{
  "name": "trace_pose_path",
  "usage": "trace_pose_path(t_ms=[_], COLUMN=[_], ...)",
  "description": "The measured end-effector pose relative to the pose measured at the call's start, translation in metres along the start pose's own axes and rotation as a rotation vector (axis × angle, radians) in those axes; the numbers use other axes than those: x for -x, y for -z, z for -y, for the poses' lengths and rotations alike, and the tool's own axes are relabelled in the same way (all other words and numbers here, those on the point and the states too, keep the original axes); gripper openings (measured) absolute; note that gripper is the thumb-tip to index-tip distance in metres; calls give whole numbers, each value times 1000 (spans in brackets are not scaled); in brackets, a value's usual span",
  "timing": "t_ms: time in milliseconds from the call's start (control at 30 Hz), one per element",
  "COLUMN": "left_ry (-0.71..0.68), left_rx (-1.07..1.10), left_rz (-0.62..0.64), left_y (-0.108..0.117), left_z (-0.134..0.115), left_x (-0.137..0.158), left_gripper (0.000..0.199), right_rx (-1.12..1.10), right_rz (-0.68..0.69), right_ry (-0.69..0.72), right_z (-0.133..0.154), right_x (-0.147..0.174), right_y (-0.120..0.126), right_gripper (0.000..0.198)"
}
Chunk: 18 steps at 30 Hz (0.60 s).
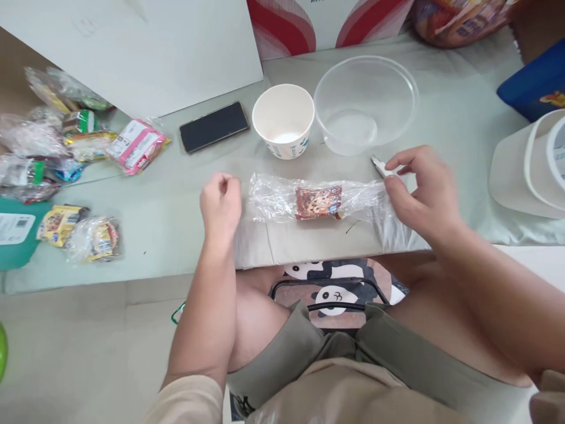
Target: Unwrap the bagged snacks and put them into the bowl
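Pale, wrinkled tabletop point(459, 126); crinkly plastic point(271, 194), rectangular packet point(318, 202).

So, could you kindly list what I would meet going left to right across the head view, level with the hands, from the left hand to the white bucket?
Left hand, brown packet, right hand with a small tool, white bucket.

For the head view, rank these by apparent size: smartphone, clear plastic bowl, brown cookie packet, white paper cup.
Largest to smallest by area in the picture:
1. Clear plastic bowl
2. White paper cup
3. Smartphone and brown cookie packet, unranked: the phone looks longer, but the packet lies nearer the camera.
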<state>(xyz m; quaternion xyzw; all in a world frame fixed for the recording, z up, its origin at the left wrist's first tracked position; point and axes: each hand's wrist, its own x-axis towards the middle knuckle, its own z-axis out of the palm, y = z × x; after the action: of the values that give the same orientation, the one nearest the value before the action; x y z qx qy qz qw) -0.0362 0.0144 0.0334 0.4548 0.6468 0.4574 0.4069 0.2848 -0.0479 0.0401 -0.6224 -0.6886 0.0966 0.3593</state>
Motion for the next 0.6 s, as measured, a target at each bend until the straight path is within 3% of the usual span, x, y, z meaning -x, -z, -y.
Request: trace_pose_path(t_ms=[67,100,200,267,367,467,600], left_ry=[-216,-288,-257,-201,-281,-394,-413], left_rx=[-82,-143,-303,-357,-269,-89,21], left_rz=[-10,37,282,374,332,257,180], left_y=[-2,-5,-14,-18,-21,-20,-21], left_z=[-2,-1,4,7,5,-5,-13], left_x=[0,0,-3,-5,-5,1,14], left_gripper=[5,11,39,27,10,7,7], right_rx=[25,31,59,42,-13,-60,-103], right_rz=[24,80,247,278,231,128,-28], right_ry=[122,149,94,37,27,58,87], right_z=[7,9,7,4,5,11,19], right_x=[2,3,4,2,-2,-3,-1], right_y=[-3,-5,-11,-11,-4,2,3], right_gripper=[14,21,36,24,14,9,12])
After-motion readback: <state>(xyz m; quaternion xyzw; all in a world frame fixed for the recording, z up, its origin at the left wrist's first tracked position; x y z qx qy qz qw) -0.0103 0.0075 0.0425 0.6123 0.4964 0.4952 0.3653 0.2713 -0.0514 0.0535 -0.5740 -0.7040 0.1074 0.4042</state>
